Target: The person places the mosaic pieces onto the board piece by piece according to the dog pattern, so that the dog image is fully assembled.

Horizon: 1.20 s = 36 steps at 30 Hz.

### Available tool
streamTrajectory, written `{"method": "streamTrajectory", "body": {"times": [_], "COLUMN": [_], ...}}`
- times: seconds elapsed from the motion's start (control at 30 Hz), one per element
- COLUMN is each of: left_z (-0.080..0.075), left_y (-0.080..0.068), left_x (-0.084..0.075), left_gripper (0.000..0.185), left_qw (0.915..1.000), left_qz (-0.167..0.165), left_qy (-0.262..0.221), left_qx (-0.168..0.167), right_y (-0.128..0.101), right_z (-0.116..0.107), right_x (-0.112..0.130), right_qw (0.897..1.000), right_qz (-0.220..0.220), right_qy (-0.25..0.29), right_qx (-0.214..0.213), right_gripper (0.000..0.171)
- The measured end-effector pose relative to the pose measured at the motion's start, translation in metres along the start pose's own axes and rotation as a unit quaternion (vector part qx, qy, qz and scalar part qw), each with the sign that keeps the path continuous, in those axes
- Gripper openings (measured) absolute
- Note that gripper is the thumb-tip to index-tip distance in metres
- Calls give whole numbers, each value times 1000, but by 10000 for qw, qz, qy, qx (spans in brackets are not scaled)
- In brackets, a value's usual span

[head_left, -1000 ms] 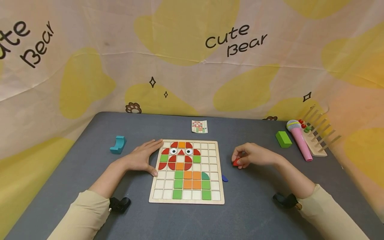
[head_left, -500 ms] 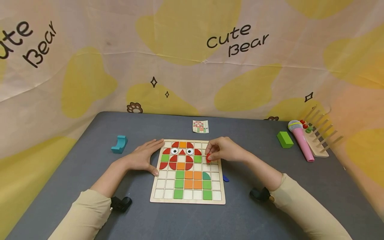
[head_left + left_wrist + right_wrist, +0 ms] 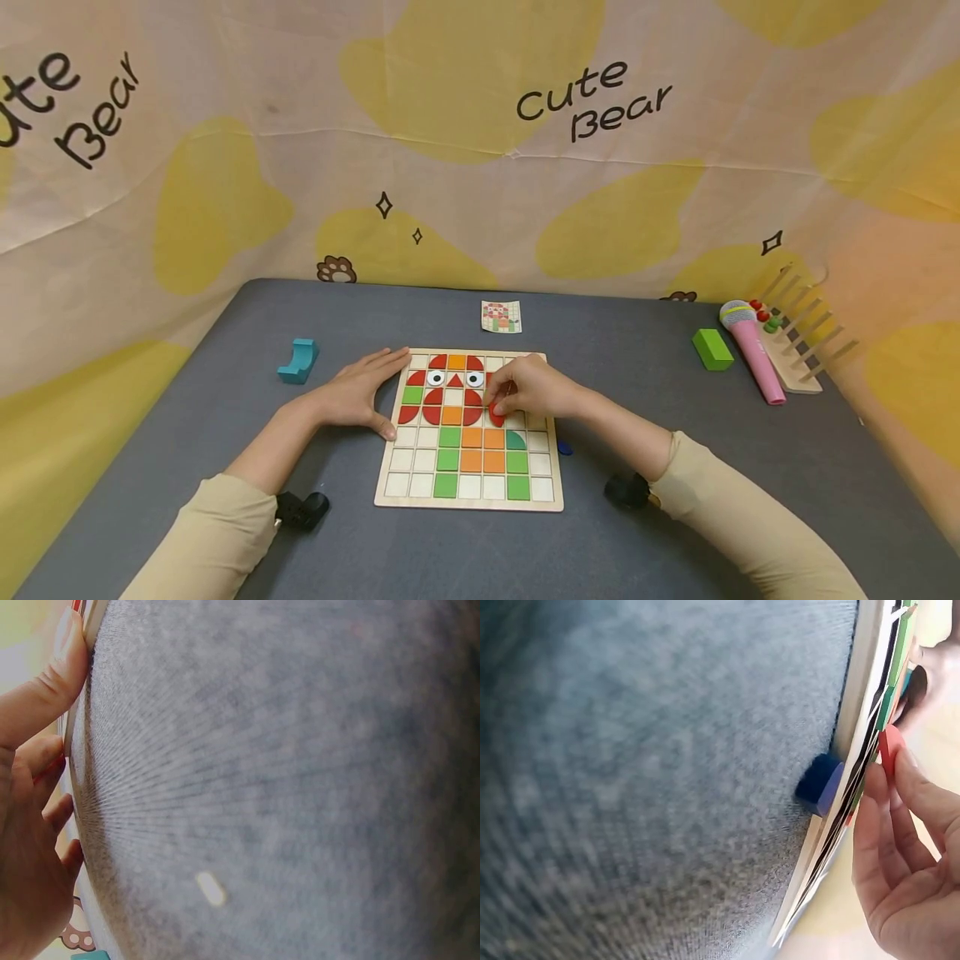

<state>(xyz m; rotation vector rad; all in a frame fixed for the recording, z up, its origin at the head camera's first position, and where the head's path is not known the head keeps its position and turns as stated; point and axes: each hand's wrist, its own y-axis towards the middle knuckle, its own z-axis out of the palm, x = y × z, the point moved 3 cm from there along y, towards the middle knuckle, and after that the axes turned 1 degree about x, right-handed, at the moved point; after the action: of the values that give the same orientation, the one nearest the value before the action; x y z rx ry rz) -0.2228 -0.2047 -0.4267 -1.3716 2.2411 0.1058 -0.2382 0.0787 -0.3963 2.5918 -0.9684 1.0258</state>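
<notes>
A wooden grid board (image 3: pixel 467 492) lies on the table, with red, orange and green tiles and two round eye tiles set in some of its squares. My left hand (image 3: pixel 348 393) rests along the board's left edge, thumb and fingers spread. Over the board's right half, my right hand (image 3: pixel 534 387) pinches a red tile with a curved edge (image 3: pixel 497 415) between thumb and fingers. In the right wrist view the red tile (image 3: pixel 889 748) stands tilted at the fingertips. A blue piece (image 3: pixel 565 448) lies beside the board's right edge.
Behind the board lies a small pattern card (image 3: pixel 500 317). A teal curved block (image 3: pixel 298 361) is on the left. To the right are a green block (image 3: pixel 712 349), a pink toy microphone (image 3: pixel 752 354) and a wooden peg rack (image 3: pixel 798 379). A printed cloth hangs behind the table.
My right hand has carried the red tile leftward from the table beside the board to over the board, near the red tiles. My left hand has stayed on the left edge.
</notes>
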Motion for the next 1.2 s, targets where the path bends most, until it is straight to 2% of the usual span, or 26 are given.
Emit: {"method": "streamTrajectory", "body": {"times": [0.67,1.2], "left_z": [-1,-1], "left_y": [-1,-1], "left_x": [-3,-1], "left_gripper": [123,123], "left_qw": [10000,10000], "left_qz": [-23,43], "left_qy": [13,36], "left_qx": [10,-32], "right_y": [4,-2], "right_z": [3,-1], "right_x": [3,3], "right_qw": [9990,9976], "right_qz": [-101,135], "right_qy": [-429,-681], "right_qx": [17,-81], "right_gripper": [8,9]}}
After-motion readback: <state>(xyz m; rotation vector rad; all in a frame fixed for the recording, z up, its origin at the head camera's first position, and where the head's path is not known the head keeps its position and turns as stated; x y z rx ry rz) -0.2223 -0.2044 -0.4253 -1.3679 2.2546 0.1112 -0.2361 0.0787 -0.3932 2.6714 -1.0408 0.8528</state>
